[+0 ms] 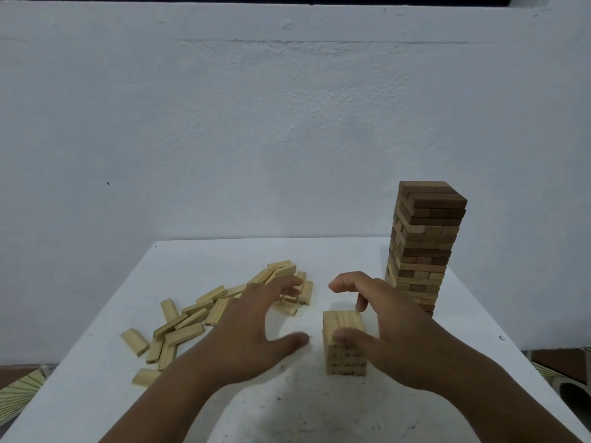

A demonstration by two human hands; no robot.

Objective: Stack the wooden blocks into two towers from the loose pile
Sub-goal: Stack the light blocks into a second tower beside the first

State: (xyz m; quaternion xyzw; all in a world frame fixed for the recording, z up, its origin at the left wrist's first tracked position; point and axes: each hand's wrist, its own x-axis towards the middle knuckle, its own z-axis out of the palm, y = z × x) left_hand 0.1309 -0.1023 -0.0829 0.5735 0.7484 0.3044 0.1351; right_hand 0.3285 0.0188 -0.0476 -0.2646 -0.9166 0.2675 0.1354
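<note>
Both forearms enter from the bottom edge, cut off below the elbow, and reach over the white desk. Nearest of the task's things is the short tower of pale blocks, a few layers high, standing at mid-desk just in front of the person. The right hand cups it with a released grip, thumb against the near face and fingers curled over the far top edge, probably to square the layers; it hides the tower's right side, so I cannot tell how well that side lines up. The left hand hovers spread and empty between the short tower and the loose pile, which lies scattered on the left half of the desk (its far blocks are partly covered by the fingers). This hand is blurred, and whether its fingertips touch any block is hard to make out. Well apart at the right rear stands the tall tower, darker near the top, its base partly hidden behind the right hand.
</note>
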